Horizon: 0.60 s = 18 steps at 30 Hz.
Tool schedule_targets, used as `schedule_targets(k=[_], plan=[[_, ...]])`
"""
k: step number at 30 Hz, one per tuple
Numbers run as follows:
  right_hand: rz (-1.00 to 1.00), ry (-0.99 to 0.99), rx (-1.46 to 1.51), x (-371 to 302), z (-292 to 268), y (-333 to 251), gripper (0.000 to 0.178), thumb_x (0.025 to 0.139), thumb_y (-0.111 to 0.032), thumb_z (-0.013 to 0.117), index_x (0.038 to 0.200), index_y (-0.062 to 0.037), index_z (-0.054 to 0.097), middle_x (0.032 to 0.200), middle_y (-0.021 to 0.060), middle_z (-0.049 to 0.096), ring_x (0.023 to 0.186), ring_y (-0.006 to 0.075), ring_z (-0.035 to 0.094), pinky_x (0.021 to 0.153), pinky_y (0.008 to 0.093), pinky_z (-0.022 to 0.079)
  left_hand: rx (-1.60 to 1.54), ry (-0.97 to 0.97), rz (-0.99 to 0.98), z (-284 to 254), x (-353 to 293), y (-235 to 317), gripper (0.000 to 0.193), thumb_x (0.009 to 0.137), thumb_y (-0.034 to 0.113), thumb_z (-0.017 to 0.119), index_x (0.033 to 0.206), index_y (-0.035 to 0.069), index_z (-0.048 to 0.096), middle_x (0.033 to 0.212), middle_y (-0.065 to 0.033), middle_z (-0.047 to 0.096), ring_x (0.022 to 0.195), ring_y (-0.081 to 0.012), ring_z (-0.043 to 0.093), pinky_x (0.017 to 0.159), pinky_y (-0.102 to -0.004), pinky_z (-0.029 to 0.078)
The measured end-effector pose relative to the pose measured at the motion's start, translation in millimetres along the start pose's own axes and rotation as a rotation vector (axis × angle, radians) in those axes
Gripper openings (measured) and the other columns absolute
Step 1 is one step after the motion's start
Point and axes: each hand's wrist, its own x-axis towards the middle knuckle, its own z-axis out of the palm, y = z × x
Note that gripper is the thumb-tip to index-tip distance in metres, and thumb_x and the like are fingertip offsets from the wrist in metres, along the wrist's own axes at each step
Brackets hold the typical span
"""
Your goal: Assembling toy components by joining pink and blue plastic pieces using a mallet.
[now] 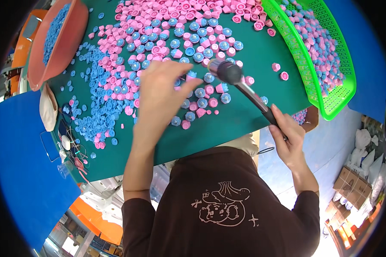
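Observation:
My right hand (289, 139) is wrapped round the black grip of a mallet (256, 98). The mallet has a metal shaft and a head with a black end and a paler, blurred end, raised over the table. Slightly smeared by motion, my left hand (161, 92) has its thumb and fingertips on either side of a small blue-topped pink cup (191, 75). Around it stand several pink cups with blue swirled tops (200, 104), and small plain pink cups (209, 89) sit among them.
The green table (244, 120) carries a pink cup heap (176, 10) at the back and loose blue tops (98, 85) at left. A pink basin (75, 43) of blue pieces stands far left, a green basket (328, 109) of pink-and-blue pieces at right. Scissors (78, 162) lie near the left edge.

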Motion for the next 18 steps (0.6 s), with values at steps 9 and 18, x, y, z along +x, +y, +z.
schedule_targets(k=[9,18], plan=[[0.098,-0.011,0.063,14.0,-0.5,10.1,0.042,0.086,0.001,0.063,0.127,0.001,0.058,0.096,0.0093,0.067,0.076,0.0142,0.058,0.07,0.0252,0.046,0.189,0.364,-0.719,-132.4,-89.9,-74.0,0.021,0.082,0.019,0.074,0.096,0.004,0.073,0.085,-0.0004,0.069,0.071,-0.0078,0.048,0.066,-0.0237,0.041],[-0.065,-0.01,-0.11,-6.5,-3.9,3.5,0.042,0.085,0.002,0.064,0.127,0.0015,0.059,0.076,0.0101,0.057,0.065,0.0175,0.053,0.06,0.0283,0.042,0.182,0.472,-0.827,-154.8,-170.5,-118.1,0.024,0.085,0.02,0.073,0.102,0.003,0.072,0.081,0.0017,0.065,0.068,-0.0059,0.047,0.061,-0.0208,0.038]])
